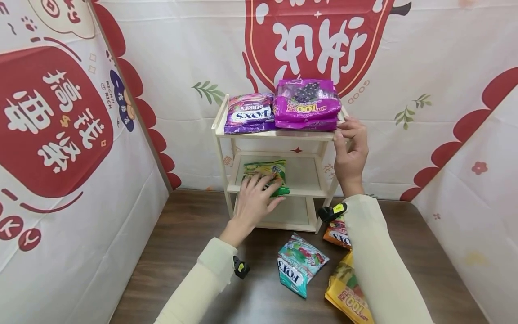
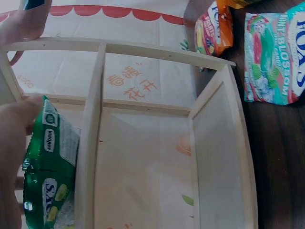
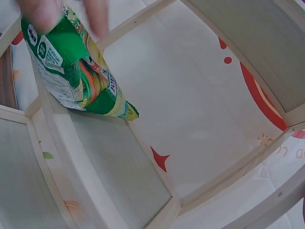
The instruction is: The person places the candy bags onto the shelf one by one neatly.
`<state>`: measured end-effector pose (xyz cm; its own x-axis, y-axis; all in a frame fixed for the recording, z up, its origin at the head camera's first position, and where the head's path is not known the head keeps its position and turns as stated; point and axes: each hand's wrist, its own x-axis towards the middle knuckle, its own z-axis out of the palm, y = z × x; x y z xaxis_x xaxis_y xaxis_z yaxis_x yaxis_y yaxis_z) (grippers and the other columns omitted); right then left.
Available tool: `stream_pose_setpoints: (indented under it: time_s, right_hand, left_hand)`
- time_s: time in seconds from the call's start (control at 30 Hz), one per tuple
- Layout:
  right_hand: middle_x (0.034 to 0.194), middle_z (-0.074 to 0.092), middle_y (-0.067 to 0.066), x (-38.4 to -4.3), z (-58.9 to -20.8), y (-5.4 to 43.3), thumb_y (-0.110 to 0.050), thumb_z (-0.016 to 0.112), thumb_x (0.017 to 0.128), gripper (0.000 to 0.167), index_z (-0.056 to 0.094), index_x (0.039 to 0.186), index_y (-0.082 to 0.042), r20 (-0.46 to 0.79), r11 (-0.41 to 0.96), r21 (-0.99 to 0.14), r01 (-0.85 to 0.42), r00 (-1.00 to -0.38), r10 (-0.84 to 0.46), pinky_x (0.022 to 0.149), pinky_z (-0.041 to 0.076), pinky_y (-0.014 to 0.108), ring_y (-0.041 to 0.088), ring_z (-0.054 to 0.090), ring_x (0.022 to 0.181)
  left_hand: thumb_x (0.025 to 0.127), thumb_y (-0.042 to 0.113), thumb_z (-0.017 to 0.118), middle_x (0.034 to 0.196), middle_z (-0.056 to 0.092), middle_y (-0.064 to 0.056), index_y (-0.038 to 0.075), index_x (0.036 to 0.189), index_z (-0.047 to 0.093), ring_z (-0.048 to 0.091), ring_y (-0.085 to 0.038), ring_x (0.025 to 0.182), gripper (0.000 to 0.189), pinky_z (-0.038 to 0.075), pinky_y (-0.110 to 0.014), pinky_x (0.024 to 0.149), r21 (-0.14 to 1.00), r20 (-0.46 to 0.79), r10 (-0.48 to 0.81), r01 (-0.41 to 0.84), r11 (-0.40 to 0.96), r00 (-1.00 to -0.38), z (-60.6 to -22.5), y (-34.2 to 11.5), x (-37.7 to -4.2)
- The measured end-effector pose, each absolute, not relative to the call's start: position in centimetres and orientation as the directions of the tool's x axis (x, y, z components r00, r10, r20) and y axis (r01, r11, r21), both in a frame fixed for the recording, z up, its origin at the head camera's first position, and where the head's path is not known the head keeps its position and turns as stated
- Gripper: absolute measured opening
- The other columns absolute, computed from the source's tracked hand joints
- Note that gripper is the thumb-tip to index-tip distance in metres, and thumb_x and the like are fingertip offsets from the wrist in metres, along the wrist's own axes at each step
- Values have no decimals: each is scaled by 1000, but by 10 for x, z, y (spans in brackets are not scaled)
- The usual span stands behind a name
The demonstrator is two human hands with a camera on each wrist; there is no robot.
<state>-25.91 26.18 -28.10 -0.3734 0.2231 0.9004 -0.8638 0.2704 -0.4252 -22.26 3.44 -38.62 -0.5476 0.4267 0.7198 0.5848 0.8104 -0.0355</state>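
A small three-tier wooden shelf (image 1: 243,193) stands on the table. My left hand (image 1: 255,198) rests over a green candy bag (image 1: 265,168) on the middle tier, with its fingers spread across the bag's top. The bag's printed green end (image 2: 50,167) faces the front of the tier in the left wrist view. In the right wrist view, blurred fingertips (image 3: 97,19) sit just above the bag. My right hand (image 1: 351,153) grips the right front corner of the top tier. Up there lie a purple berries candy bag (image 1: 250,114) and a magenta candy bag (image 1: 307,105), side by side.
On the table in front lie a teal mint candy bag (image 1: 299,263) and a yellow candy bag (image 1: 348,290). An orange candy bag (image 1: 337,234) is partly hidden by the right sleeve. Printed cloth walls (image 1: 186,54) stand behind and on both sides.
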Motion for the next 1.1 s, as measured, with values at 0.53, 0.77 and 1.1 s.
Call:
stream_pose_setpoints:
  time_s: [0.53, 0.77, 1.1]
  right_hand:
    - [99, 51, 36, -260, -281, 259, -6, 54, 86, 23, 49, 85, 17, 902, 273, -424, -863, -375, 215, 108, 30, 42, 43, 45, 117]
    - [100, 51, 36, -258, -281, 261, -6, 53, 86, 23, 49, 86, 17, 901, 288, -429, -856, -382, 207, 108, 31, 42, 43, 45, 117]
    - [100, 50, 36, -257, -281, 263, -5, 53, 86, 23, 50, 87, 17, 900, 283, -430, -857, -381, 214, 109, 30, 42, 42, 45, 117]
  left_hand:
    - [84, 34, 73, 115, 67, -6, 31, 118, 68, 57, -35, 114, 34, 44, -57, 93, -15, 706, 378, 522, 853, -598, -403, 23, -230]
    - [84, 34, 74, 117, 66, -6, 33, 117, 67, 58, -35, 113, 34, 43, -57, 94, -39, 700, 356, 465, 884, -619, -405, 23, -233]
    - [86, 31, 72, 121, 63, -8, 30, 118, 66, 52, -36, 120, 32, 39, -57, 99, -72, 672, 346, 408, 910, -655, -407, 24, -236]
